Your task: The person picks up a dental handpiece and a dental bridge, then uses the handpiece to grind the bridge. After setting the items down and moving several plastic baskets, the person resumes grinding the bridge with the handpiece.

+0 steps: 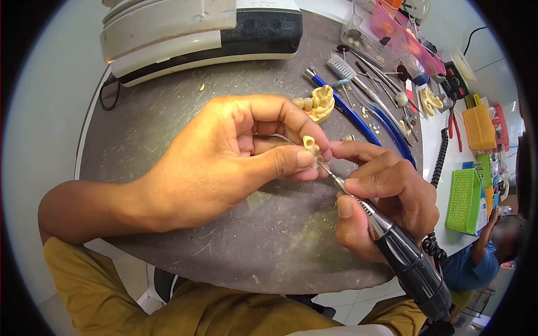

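Between the thumb and fingers of my left hand (224, 157) is a small cream dental bridge (309, 143), partly hidden by the fingertips. My right hand (392, 196) grips a black and silver dental handpiece (406, 252) like a pen. Its thin bur (326, 169) points up and left, with the tip at the lower edge of the bridge; whether it touches cannot be made out. Fingertips of both hands are close together there. Just behind my left hand, a plaster dental model (321, 105) with several teeth lies on the grey worktop (269, 224).
A white and black bench unit (207, 50) stands at the back left. Right of the model lie a blue pen-like tool (353, 115), a brush (342, 67) and several metal instruments. Further right are a pink bin (392, 28), a green basket (464, 201) and a seated person (476, 263).
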The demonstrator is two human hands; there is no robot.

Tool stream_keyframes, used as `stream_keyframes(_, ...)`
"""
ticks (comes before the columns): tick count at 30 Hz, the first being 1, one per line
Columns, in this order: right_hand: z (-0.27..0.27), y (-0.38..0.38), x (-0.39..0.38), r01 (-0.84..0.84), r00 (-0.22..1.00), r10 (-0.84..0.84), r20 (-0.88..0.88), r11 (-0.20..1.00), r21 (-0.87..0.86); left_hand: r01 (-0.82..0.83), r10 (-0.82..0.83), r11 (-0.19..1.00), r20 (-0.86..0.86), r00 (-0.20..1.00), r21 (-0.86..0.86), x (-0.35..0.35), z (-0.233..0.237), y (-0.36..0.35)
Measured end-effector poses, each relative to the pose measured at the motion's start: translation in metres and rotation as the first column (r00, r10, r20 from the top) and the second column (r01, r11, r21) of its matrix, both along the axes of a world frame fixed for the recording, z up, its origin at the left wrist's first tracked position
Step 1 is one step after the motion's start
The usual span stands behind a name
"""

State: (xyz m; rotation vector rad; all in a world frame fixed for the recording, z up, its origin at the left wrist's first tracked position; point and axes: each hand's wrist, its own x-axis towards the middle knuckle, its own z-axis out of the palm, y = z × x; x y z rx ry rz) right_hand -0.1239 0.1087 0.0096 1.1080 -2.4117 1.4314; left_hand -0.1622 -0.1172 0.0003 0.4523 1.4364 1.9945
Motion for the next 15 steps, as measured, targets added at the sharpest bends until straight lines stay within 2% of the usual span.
stream_keyframes(4,0.0045,-0.0009,-0.0009,-0.020,0.999,0.021,-0.025,0.999,0.042,0.003,-0.003,1.000,-0.008,1.000,0.008,-0.0003,-0.0007,0.0000)
stream_keyframes(6,0.0034,-0.0010,0.0021,0.026,1.000,-0.026,0.016,1.000,0.014,-0.010,0.010,1.000,0.007,1.000,-0.026,0.0004,0.0023,0.0006)
stream_keyframes(13,0.0035,-0.0015,0.0022,0.024,0.999,-0.024,0.044,1.000,0.014,-0.009,0.010,0.999,0.009,1.000,-0.035,0.0000,0.0024,0.0005)
stream_keyframes(15,0.0020,-0.0021,0.0007,0.007,1.000,-0.007,-0.011,1.000,0.014,0.006,-0.007,1.000,-0.012,1.000,-0.022,-0.0007,0.0011,0.0000)
